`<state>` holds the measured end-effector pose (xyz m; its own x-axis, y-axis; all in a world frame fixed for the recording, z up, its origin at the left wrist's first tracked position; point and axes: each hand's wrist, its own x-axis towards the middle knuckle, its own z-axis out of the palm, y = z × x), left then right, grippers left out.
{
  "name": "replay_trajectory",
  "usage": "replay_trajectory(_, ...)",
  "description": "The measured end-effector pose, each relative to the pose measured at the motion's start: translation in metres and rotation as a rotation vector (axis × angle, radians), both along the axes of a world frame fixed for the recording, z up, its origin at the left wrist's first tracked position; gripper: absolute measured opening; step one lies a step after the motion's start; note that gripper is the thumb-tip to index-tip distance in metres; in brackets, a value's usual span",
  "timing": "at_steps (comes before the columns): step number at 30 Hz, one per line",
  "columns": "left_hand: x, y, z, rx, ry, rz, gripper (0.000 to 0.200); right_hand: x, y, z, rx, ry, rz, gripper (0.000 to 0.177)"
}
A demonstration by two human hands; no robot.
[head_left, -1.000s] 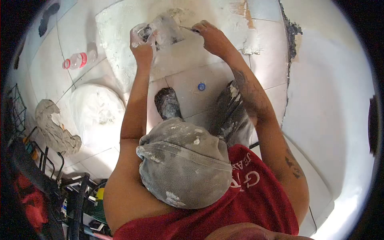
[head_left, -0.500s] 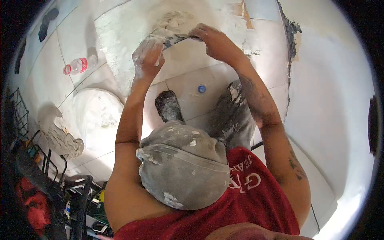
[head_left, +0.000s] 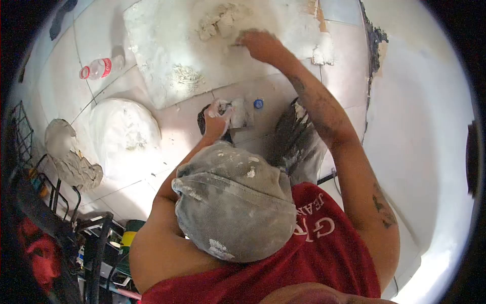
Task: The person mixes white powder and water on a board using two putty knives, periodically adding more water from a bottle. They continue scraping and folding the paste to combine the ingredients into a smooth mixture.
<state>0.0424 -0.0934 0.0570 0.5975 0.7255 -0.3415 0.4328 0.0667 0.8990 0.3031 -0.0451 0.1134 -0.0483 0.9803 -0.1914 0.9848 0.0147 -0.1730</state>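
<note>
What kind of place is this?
Probably a room being replastered: a plaster heap on the tiled floor, a white sack nearby, and a wall with a chipped edge.

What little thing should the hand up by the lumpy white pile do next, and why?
Probably scoop a bit off the plaster heap with the right hand: it is at the heap's edge, and the left hand holds a flat smeared tool low, apart from the heap. The right hand's grip is too blurred to tell.
</note>
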Motion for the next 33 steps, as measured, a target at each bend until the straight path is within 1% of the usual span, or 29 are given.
replay_trajectory(1, -0.003, -0.006, 0.0, -0.006, 0.019, -0.038, 0.021, 0.002, 0.001, 0.0, -0.021, -0.034, -0.042, 0.031)
replay_trajectory(2, -0.002, -0.007, -0.002, 0.15, -0.054, -0.083, 0.022, 0.006, 0.008, 0.0, -0.036, -0.074, -0.075, 0.032)
replay_trajectory(3, 0.0, -0.006, -0.007, 0.233, -0.061, -0.114, 0.023, 0.007, 0.016, -0.002, -0.054, -0.111, -0.102, 0.032)
replay_trajectory(4, -0.001, -0.005, -0.014, 0.312, -0.063, -0.146, 0.025, 0.004, 0.009, -0.03, -0.096, 0.021, -0.178, 0.032)
replay_trajectory(6, -0.001, -0.003, -0.022, 0.278, -0.062, -0.111, 0.031, -0.007, -0.005, -0.031, 0.129, -0.027, -0.08, 0.032)
replay_trajectory(7, 0.003, -0.005, -0.026, 0.161, -0.058, -0.037, 0.036, -0.007, -0.006, -0.029, 0.248, -0.053, -0.027, 0.032)
replay_trajectory(8, 0.006, -0.006, -0.025, 0.039, -0.05, 0.029, 0.041, -0.002, -0.001, -0.02, 0.167, -0.161, 0.027, 0.032)
replay_trajectory(10, 0.008, -0.003, -0.022, 0.205, -0.006, -0.005, 0.056, 0.009, 0.017, -0.011, 0.014, -0.016, -0.136, 0.032)
replay_trajectory(11, 0.012, 0.001, -0.018, 0.291, 0.01, -0.015, 0.064, 0.016, 0.024, -0.015, -0.059, 0.052, -0.209, 0.032)
replay_trajectory(12, 0.014, 0.002, -0.013, 0.171, 0.082, -0.034, 0.068, 0.011, 0.02, -0.023, -0.001, 0.084, -0.184, 0.03)
replay_trajectory(14, 0.015, 0.006, -0.004, -0.061, 0.231, -0.079, 0.078, -0.002, 0.003, -0.038, 0.039, 0.012, -0.079, 0.029)
replay_trajectory(15, 0.015, 0.007, -0.008, 0.015, 0.169, -0.083, 0.079, -0.005, 0.001, -0.042, 0.068, -0.027, -0.03, 0.029)
replay_trajectory(17, 0.014, 0.001, -0.022, 0.161, 0.045, -0.098, 0.082, 0.001, 0.017, -0.019, 0.009, -0.088, -0.036, 0.026)
replay_trajectory(19, 0.017, 0.004, -0.012, 0.105, 0.033, -0.091, 0.082, 0.007, 0.028, 0.005, -0.061, -0.139, -0.073, 0.024)
replay_trajectory(20, 0.02, 0.004, -0.008, 0.078, 0.024, -0.086, 0.082, 0.011, 0.032, 0.002, 0.077, -0.179, -0.063, 0.021)
replay_trajectory(23, 0.016, -0.003, -0.02, 0.121, 0.051, -0.07, 0.08, -0.01, 0.023, -0.02, -0.039, -0.006, -0.27, 0.019)
replay_trajectory(24, 0.015, -0.001, -0.026, 0.027, 0.073, -0.076, 0.08, -0.004, 0.018, -0.042, 0.125, 0.026, -0.134, 0.017)
replay_trajectory(26, 0.009, 0.0, -0.038, -0.165, 0.132, -0.078, 0.078, 0.004, 0.028, -0.014, -0.012, -0.013, -0.107, 0.017)
replay_trajectory(27, 0.008, 0.002, -0.034, 0.024, 0.102, -0.126, 0.074, 0.006, 0.032, -0.001, -0.086, -0.025, -0.1, 0.017)
replay_trajectory(28, 0.008, 0.005, -0.027, 0.211, 0.066, -0.206, 0.071, 0.007, 0.028, 0.003, -0.001, 0.093, -0.224, 0.015)
replay_trajectory(30, 0.009, -0.006, -0.026, 0.301, -0.012, -0.19, 0.069, 0.006, 0.032, 0.008, 0.162, 0.298, -0.369, 0.012)
replay_trajectory(32, 0.01, -0.007, -0.042, 0.149, -0.07, -0.086, 0.072, 0.013, 0.032, -0.026, 0.125, 0.122, -0.154, 0.01)
replay_trajectory(33, 0.003, -0.004, -0.058, 0.192, 0.018, -0.166, 0.072, 0.017, 0.036, -0.039, 0.107, 0.033, -0.039, 0.009)
